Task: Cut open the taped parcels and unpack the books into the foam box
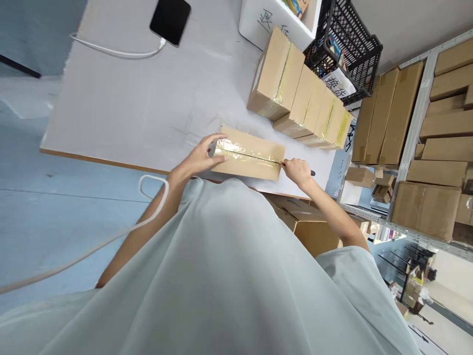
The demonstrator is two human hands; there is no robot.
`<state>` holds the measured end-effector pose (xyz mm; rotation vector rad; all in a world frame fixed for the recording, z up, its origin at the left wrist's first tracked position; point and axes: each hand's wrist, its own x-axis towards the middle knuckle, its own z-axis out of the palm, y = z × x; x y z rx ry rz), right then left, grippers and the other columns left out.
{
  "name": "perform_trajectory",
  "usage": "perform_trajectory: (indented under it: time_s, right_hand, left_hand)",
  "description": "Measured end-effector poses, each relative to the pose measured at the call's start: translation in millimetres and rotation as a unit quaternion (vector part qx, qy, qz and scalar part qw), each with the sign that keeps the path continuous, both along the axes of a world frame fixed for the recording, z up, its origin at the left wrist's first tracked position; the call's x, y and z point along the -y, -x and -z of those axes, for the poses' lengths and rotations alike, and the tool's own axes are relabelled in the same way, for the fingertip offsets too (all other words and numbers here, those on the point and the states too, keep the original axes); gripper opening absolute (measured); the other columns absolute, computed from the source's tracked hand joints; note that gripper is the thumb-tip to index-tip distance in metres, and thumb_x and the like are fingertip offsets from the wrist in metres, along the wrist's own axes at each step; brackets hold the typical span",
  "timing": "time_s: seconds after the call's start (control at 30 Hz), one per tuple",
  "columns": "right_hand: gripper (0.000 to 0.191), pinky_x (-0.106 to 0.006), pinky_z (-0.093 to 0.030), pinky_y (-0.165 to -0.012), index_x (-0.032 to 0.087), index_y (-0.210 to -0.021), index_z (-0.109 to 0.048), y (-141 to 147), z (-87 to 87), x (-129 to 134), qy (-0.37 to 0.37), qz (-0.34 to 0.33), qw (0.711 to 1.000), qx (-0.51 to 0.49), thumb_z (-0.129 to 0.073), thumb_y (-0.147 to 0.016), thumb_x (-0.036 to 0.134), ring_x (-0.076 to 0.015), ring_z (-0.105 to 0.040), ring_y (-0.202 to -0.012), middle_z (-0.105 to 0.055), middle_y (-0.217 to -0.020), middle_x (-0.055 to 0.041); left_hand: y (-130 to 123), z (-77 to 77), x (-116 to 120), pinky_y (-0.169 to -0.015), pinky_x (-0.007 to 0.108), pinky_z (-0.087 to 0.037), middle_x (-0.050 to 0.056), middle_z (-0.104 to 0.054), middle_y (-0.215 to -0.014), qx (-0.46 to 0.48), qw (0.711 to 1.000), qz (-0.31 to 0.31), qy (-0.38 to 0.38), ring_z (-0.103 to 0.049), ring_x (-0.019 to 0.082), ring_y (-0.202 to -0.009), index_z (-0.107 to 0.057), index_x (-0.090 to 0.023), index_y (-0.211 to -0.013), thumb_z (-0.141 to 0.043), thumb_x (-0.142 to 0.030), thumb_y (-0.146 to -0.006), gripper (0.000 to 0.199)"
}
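Observation:
A taped cardboard box (251, 154) lies on the white table (148, 103) close to its front edge. Clear tape runs lengthwise over a dark seam on its top. My left hand (201, 157) grips the box's left end, fingers on the far side and thumb on the near part. At the right end, my right hand (296, 170) is closed around a slim cutter (313, 173), whose dark end sticks out on the right. The cutter's tip is at the right end of the seam.
Several taped boxes (305, 106) stand in a row behind and to the right. Beyond them are a white foam box (254, 22) and a black crate (354, 44). A phone (170, 20) with a white cable (121, 52) lies at the back. An open carton (314, 231) sits below the edge.

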<state>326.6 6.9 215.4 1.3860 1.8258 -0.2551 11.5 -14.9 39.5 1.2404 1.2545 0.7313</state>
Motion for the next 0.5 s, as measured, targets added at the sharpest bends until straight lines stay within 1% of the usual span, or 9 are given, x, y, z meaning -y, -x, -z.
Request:
perform_trajectory:
  time_s: [0.03, 0.1, 0.17, 0.2, 0.23, 0.3, 0.4, 0.5]
  right_hand:
    - [0.042, -0.043, -0.06, -0.096, 0.012, -0.141, -0.079, -9.6, 1.8, 1.7, 0.001, 0.003, 1.0, -0.007, -0.044, -0.123, 0.026, -0.038, -0.084, -0.123, -0.084, -0.127, -0.0292]
    - [0.044, -0.042, -0.06, -0.097, 0.012, -0.142, -0.079, -20.2, 8.0, 3.8, 0.009, 0.003, 1.0, -0.029, -0.041, -0.122, 0.02, -0.0364, -0.084, -0.123, -0.085, -0.127, -0.0279]
    - [0.046, -0.042, -0.059, -0.097, 0.012, -0.14, -0.08, -24.9, 14.6, 4.0, 0.017, 0.002, 0.998, -0.054, -0.039, -0.119, 0.011, -0.0358, -0.083, -0.124, -0.085, -0.129, -0.0276]
    - [0.046, -0.042, -0.059, -0.097, 0.012, -0.139, -0.08, -27.8, 16.9, 3.5, 0.021, 0.001, 0.997, -0.068, -0.039, -0.118, 0.01, -0.0361, -0.083, -0.124, -0.085, -0.129, -0.0277]
    - [0.045, -0.042, -0.059, -0.097, 0.012, -0.14, -0.08, -32.1, 18.4, 3.0, 0.023, 0.001, 0.996, -0.082, -0.039, -0.119, 0.012, -0.0367, -0.083, -0.123, -0.084, -0.129, -0.0279]
    - [0.044, -0.043, -0.058, -0.097, 0.012, -0.141, -0.079, -45.6, 19.5, 2.1, 0.031, 0.003, 0.994, -0.107, -0.04, -0.122, 0.022, -0.0381, -0.082, -0.121, -0.084, -0.129, -0.0283]
    - [0.047, -0.043, -0.056, -0.095, 0.015, -0.144, -0.076, -72.5, 22.1, 1.4, 0.042, 0.005, 0.99, -0.132, -0.04, -0.126, 0.038, -0.0386, -0.082, -0.12, -0.085, -0.129, -0.0264]
    - [0.049, -0.04, -0.052, -0.091, 0.018, -0.146, -0.075, -91.6, 33.7, 0.5, 0.052, -0.002, 0.984, -0.168, -0.038, -0.127, 0.045, -0.0374, -0.082, -0.117, -0.085, -0.13, -0.0232]
  left_hand:
    - [-7.5, -4.4, -0.1, -0.132, 0.052, -0.049, 0.012, -0.059, -0.169, -0.031, 0.999, -0.017, 0.003, -0.058, 0.037, -0.156, -0.06, -0.03, -0.155, -0.084, -0.059, -0.084, 0.081]
    - [-27.2, -14.1, -0.4, -0.13, 0.056, -0.049, 0.013, -0.064, -0.159, -0.113, 0.991, -0.07, 0.006, -0.062, 0.039, -0.149, -0.06, -0.029, -0.146, -0.083, -0.055, -0.088, 0.068]
    - [-49.1, -22.2, -0.4, -0.129, 0.059, -0.049, 0.014, -0.066, -0.149, -0.195, 0.972, -0.134, 0.001, -0.063, 0.041, -0.144, -0.059, -0.028, -0.137, -0.08, -0.056, -0.095, 0.055]
    - [-58.9, -24.7, -0.2, -0.128, 0.059, -0.048, 0.015, -0.066, -0.146, -0.228, 0.961, -0.159, -0.005, -0.063, 0.041, -0.143, -0.058, -0.027, -0.133, -0.077, -0.057, -0.098, 0.05]
    - [-67.0, -26.2, 0.2, -0.128, 0.059, -0.048, 0.016, -0.066, -0.144, -0.254, 0.951, -0.177, -0.011, -0.063, 0.042, -0.143, -0.058, -0.028, -0.13, -0.076, -0.058, -0.099, 0.047]
    - [-77.0, -26.6, 1.2, -0.126, 0.059, -0.049, 0.015, -0.066, -0.14, -0.288, 0.938, -0.194, -0.015, -0.064, 0.042, -0.14, -0.057, -0.028, -0.128, -0.076, -0.06, -0.1, 0.046]
    - [-80.0, -24.9, 2.5, -0.123, 0.057, -0.051, 0.013, -0.067, -0.138, -0.318, 0.925, -0.208, -0.006, -0.066, 0.041, -0.136, -0.057, -0.031, -0.128, -0.077, -0.063, -0.099, 0.047]
    - [-79.5, -24.3, 2.4, -0.12, 0.055, -0.052, 0.011, -0.068, -0.137, -0.33, 0.918, -0.221, 0.006, -0.067, 0.04, -0.138, -0.058, -0.03, -0.13, -0.078, -0.068, -0.099, 0.053]
